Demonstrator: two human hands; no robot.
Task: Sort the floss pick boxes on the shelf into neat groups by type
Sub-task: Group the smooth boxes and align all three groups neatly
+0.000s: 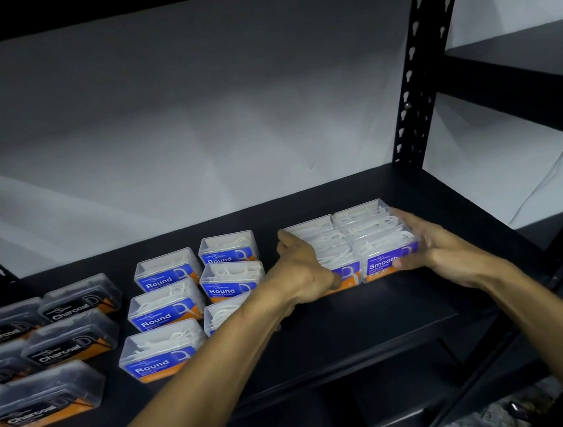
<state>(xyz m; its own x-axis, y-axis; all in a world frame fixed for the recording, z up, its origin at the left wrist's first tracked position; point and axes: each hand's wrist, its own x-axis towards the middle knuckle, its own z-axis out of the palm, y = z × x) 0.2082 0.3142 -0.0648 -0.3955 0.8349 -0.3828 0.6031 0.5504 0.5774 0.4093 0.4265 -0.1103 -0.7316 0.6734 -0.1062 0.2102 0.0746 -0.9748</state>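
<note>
A tight block of several clear "Smooth" floss pick boxes (375, 235) with blue and orange labels sits on the black shelf (368, 311) at the right. My left hand (301, 268) presses against the block's left side and my right hand (438, 250) cups its right side, so the block is squeezed between them. In the middle stand several "Round" boxes (165, 310) in two columns; my left forearm hides part of the nearest right one. At the far left lie several dark "Charcoal" boxes (69, 340) in rows, partly cut off by the frame edge.
A perforated black upright post (410, 70) rises behind the Smooth boxes at the right. A pale wall backs the shelf. Another black shelf (520, 63) shows beyond the post, and a lower shelf level is visible below the front edge.
</note>
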